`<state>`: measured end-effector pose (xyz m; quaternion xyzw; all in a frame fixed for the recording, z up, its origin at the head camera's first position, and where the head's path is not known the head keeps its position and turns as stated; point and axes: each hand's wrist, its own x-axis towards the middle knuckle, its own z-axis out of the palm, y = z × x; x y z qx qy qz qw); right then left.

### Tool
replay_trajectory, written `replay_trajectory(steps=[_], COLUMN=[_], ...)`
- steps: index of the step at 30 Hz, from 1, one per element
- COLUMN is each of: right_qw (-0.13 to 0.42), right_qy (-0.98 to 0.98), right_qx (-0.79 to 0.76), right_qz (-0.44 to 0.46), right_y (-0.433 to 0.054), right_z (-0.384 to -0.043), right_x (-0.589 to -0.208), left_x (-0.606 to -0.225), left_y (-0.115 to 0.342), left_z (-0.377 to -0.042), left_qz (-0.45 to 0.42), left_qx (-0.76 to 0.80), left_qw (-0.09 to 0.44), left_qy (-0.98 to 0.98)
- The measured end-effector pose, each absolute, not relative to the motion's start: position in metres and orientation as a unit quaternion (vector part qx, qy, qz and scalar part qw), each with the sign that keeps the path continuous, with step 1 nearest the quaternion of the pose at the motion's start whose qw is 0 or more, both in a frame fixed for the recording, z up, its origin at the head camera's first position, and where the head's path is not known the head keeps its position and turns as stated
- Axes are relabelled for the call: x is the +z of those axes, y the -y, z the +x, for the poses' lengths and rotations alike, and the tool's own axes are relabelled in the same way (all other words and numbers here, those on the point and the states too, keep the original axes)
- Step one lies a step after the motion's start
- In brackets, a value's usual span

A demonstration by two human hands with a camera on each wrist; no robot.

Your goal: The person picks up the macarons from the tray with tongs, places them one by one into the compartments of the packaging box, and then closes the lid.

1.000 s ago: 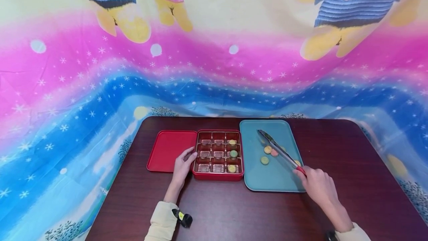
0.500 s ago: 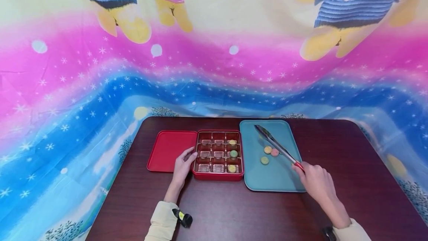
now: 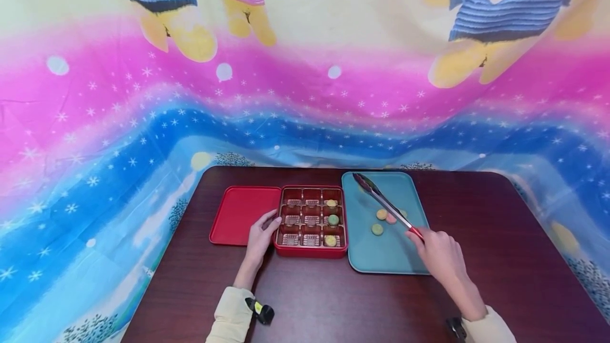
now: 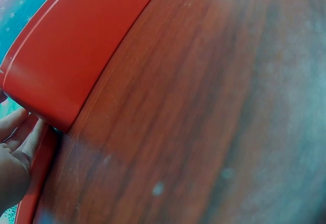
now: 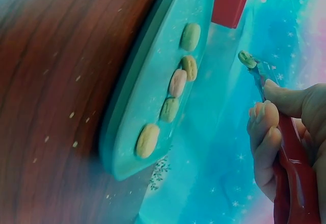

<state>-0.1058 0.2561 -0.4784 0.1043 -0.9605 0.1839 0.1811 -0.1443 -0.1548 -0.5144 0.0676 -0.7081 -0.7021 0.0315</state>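
Note:
My right hand (image 3: 443, 258) grips the red handle of metal tongs (image 3: 381, 197), reaching over the teal tray (image 3: 381, 255). At the tongs' tip, a small green macaron (image 5: 247, 59) shows in the right wrist view. Below them on the tray lie several macarons, among them a pink macaron (image 5: 178, 83), a green macaron (image 3: 377, 229) and a yellow macaron (image 5: 147, 140). My left hand (image 3: 259, 237) touches the left side of a red box (image 3: 310, 252) with fairly straight fingers. Its divided insert holds a green macaron (image 3: 333, 219) between two yellow ones in the right column.
The red lid (image 3: 243, 216) lies flat left of the box, beside my left hand. The tray stands close along the box's right side. All sit on a dark wooden table (image 3: 324, 300), with a printed cloth (image 3: 305, 94) hanging behind it.
My right hand and the tongs have moved left, and the tongs' tip now hangs over the tray's back left corner. My left hand and the box have stayed put.

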Motion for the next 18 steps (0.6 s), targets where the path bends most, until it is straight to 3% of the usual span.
replay_trajectory(steps=[9, 18], right_qw=[0.2, 0.208], right_qy=[0.953, 0.946], right_qx=[0.195, 0.204], right_qz=[0.117, 0.144], right_y=[-0.237, -0.223], right_z=[-0.112, -0.117], right_x=[-0.475, -0.474], left_x=[-0.544, -0.539], left_y=[0.159, 0.156], left_z=[-0.159, -0.158], left_qz=[0.083, 0.095], left_qx=[-0.699, -0.681], left_qw=[0.03, 0.026], left_qy=[0.71, 0.725])
